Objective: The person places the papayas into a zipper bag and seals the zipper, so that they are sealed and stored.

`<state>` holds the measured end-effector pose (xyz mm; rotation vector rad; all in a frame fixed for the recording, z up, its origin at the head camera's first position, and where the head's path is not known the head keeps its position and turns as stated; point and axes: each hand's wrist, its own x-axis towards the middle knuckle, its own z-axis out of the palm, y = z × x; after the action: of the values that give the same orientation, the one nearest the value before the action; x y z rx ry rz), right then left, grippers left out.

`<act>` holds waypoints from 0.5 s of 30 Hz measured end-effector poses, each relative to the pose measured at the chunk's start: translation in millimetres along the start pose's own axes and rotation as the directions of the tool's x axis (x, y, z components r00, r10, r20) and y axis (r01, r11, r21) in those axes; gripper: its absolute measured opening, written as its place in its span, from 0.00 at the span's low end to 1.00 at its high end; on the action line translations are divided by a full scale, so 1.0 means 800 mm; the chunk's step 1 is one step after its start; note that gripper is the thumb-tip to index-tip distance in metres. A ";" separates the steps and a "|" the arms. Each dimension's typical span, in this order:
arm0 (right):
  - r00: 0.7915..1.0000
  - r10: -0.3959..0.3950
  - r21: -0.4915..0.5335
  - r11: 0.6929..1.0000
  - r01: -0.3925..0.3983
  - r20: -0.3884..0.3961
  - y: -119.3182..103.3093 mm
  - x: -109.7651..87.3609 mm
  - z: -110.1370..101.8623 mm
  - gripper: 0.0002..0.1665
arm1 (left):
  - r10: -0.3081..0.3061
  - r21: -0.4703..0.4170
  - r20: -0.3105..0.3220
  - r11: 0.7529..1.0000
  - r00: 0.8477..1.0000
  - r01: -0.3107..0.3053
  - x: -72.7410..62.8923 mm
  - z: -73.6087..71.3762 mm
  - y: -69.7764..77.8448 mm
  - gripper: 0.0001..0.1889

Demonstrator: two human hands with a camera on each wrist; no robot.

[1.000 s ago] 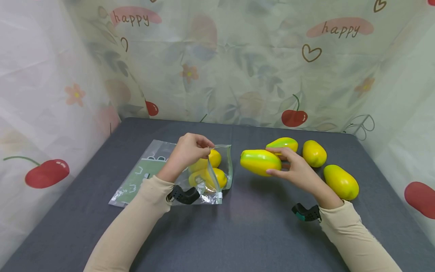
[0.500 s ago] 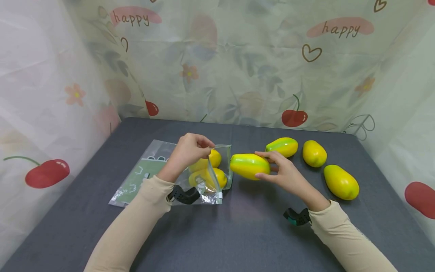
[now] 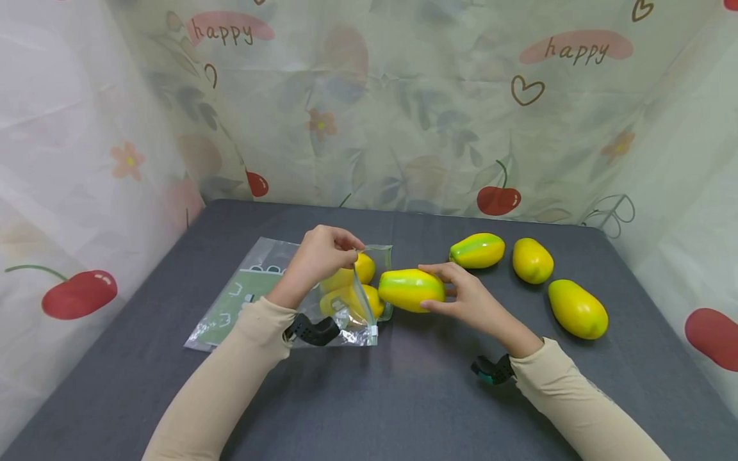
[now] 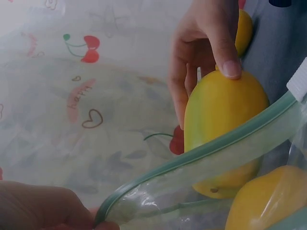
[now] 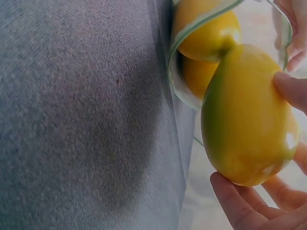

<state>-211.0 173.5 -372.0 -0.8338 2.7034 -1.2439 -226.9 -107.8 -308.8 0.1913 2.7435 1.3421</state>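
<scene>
A clear zip bag (image 3: 227, 301) with a green printed panel lies on the table, its mouth facing right. My left hand (image 3: 319, 256) pinches the upper edge of that mouth and holds it raised. Two yellow fruits (image 3: 364, 267) rest inside, near the opening. My right hand (image 3: 475, 301) grips a yellow-green papaya (image 3: 410, 290) by its right end, thumb on the near side. In the left wrist view the papaya (image 4: 225, 100) reaches behind the bag's green zip edge (image 4: 192, 158). The right wrist view has its tip close to the bagged fruits (image 5: 211, 33).
To the right on the dark grey table (image 3: 380, 397) lie another yellow-green papaya (image 3: 478, 250) and two yellow fruits, one behind (image 3: 533, 260) and one nearer (image 3: 578, 309). A white slider (image 3: 374, 331) sits at the bag's near corner. Patterned cloth (image 3: 380, 128) hangs behind.
My right hand has carried the papaya left and slightly nearer me, from beside the other papaya to the bag's mouth. My left hand and the bag stay put.
</scene>
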 end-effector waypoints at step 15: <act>0.999 -0.033 0.021 0.999 0.032 0.025 -0.006 0.011 0.016 0.36 | 0.014 0.000 -0.001 1.000 1.000 -0.014 0.001 0.002 0.003 0.09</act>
<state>-212.7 157.6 -375.8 -0.8882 2.6636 -1.2561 -227.4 -105.2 -308.2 0.2100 2.7479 1.3461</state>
